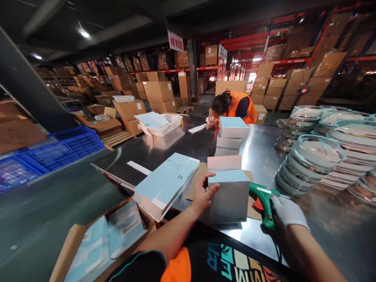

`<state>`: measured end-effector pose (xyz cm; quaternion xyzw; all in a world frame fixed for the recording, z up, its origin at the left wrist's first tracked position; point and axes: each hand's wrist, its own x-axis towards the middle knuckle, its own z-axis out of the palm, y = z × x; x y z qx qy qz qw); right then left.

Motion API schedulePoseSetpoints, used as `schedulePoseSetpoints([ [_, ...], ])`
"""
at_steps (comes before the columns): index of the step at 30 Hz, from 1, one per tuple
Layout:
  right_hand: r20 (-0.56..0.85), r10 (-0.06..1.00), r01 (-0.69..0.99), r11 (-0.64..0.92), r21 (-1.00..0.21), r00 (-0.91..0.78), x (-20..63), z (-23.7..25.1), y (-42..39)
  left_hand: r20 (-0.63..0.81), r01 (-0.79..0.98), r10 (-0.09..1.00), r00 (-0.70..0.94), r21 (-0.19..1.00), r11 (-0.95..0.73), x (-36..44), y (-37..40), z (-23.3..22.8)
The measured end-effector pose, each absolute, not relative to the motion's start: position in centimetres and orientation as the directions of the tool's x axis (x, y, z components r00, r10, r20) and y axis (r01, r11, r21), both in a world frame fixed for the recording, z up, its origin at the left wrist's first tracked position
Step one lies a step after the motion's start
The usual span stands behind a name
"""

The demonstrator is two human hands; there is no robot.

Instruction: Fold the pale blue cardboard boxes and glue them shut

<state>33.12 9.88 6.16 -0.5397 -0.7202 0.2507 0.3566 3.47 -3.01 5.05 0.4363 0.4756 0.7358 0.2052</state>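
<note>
My bare left hand (205,194) grips the left side of a small box (229,197) with a light blue top and pale grey sides. Its thumb lies across the near face and its fingers reach the top edge. The box stands upright on the metal table, over a piece of brown cardboard (255,209). My right hand (289,213), in a white glove, is closed at the back of a green glue gun (266,201) with a red trigger. The gun's front end is beside the box's right side; the box may hide its tip. Part of my right fingers is hidden.
Flat light blue boxes (169,178) lie left of my hand, above an open carton (96,239) of similar boxes. More boxes (232,129) are stacked ahead. Round glass dishes (308,164) tower at right. A co-worker in an orange vest (242,105) bends over the far side.
</note>
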Motion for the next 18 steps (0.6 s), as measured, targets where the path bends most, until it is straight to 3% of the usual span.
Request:
schedulePoseSetpoints([
  [3, 0.27, 0.95, 0.569, 0.311, -0.761, -0.158, 31.8, 7.7, 9.6, 0.43, 0.097, 0.75, -0.502, 0.89, -0.445, 3.5, -2.8, 4.9],
  [7, 0.28, 0.89, 0.246, 0.38, -0.892, -0.361, 26.2, 9.9, 7.7, 0.445, 0.096, 0.794, -0.413, 0.889, -0.448, 3.6, -2.6, 4.8],
  [9, 0.269, 0.854, 0.167, 0.375, -0.912, -0.445, 24.3, 10.5, 7.1, 0.472, 0.12, 0.799, -0.372, 0.878, -0.463, 3.6, -2.5, 4.7],
  [12, 0.336, 0.804, 0.139, 0.453, -0.881, -0.49, 24.4, 10.3, 7.3, 0.525, 0.116, 0.763, -0.379, 0.844, -0.523, 3.5, -2.1, 4.6],
  [15, 0.474, 0.689, 0.073, 0.604, -0.793, -0.548, 26.5, 9.2, 7.6, 0.551, 0.05, 0.727, -0.409, 0.81, -0.585, 3.2, -1.9, 4.9],
  [18, 0.527, 0.587, -0.001, 0.667, -0.745, -0.615, 27.8, 8.4, 7.3, 0.624, 0.157, 0.75, -0.219, 0.781, -0.604, 2.3, -2.3, 5.9],
])
